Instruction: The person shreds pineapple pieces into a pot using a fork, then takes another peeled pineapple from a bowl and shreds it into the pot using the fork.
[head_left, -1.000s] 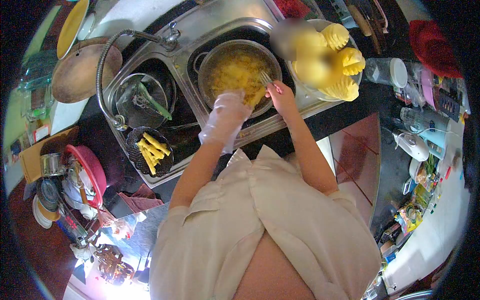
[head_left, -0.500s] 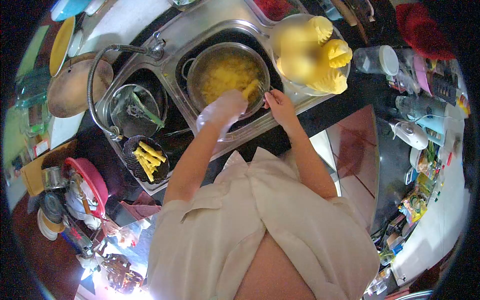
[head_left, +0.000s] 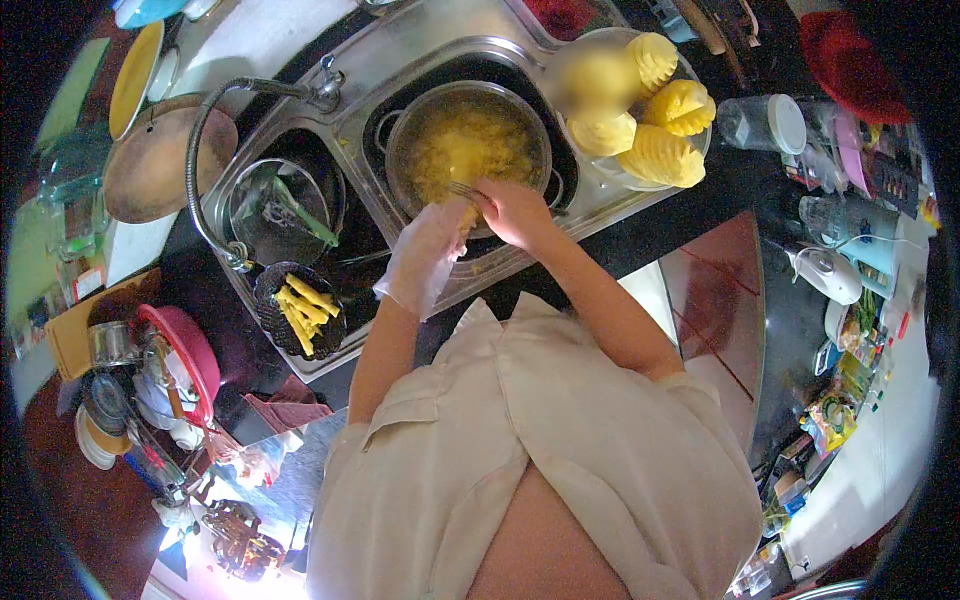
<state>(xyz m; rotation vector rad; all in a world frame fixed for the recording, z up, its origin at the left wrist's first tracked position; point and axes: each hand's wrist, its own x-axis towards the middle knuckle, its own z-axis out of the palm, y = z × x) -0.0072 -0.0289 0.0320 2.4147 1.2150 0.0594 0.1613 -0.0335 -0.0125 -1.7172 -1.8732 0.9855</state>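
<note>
My left hand (head_left: 425,255), in a clear plastic glove, is closed around a yellow pineapple piece (head_left: 466,213) at the near rim of the pot, mostly hidden by the fingers. My right hand (head_left: 513,214) grips a fork (head_left: 462,189), its tines just above that piece. Beneath both hands is a metal pot (head_left: 393,165) with side handles, holding shredded yellow pineapple (head_left: 470,140). Peeled pineapples (head_left: 664,155) with spiral cuts lie on a plate at the right. Yellow pineapple strips (head_left: 305,310) fill a dark glass bowl (head_left: 268,283) at the left.
The pot stands in the right basin of a steel sink (head_left: 440,57). A flexible faucet (head_left: 193,165) arches over the left basin, where a clear bowl (head_left: 240,220) holds a knife-like object. A lidded jar (head_left: 765,123) lies at the right; a pink basin (head_left: 190,350) at the left.
My left hand has drawn back from over the pot to its near rim. My right hand has moved left from the pot's right side, bringing the fork to the pineapple piece.
</note>
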